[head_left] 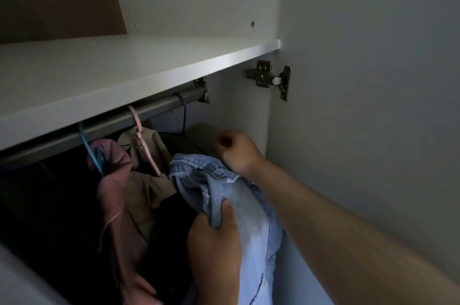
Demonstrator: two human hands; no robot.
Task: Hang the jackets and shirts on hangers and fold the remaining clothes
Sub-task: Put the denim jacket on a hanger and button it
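Nearest, the left hand (214,245) grips a fold of the pale denim jacket (251,220). Its thumb presses over the cloth, its fingers wrap behind, and it bears the weight from below. The jacket is inside the open wardrobe at the right end, with its collar lifted below the rail (154,109). As far as I can see it is not yet hung there, and no hanger of its own shows.

Just above the collar the right hand (237,152) reaches in with its fingers (221,152) curled narrow. That corner is dim, so I cannot tell whether they pinch a hanger hook, the collar, or nothing.

Further in and to the left, a tan garment (142,180) hangs on a pink hanger (139,135). A dusty pink garment (117,192) hangs on a blue hanger (90,152). A dark hook (183,115) also sits over the rail, with something dark below it. Above runs the white shelf (124,68), and a door hinge (271,78) is fixed to the side wall.

By my reading the hanging is well along, with several pieces up and the denim jacket the one in hand. Nothing here shows whether any folding is done.
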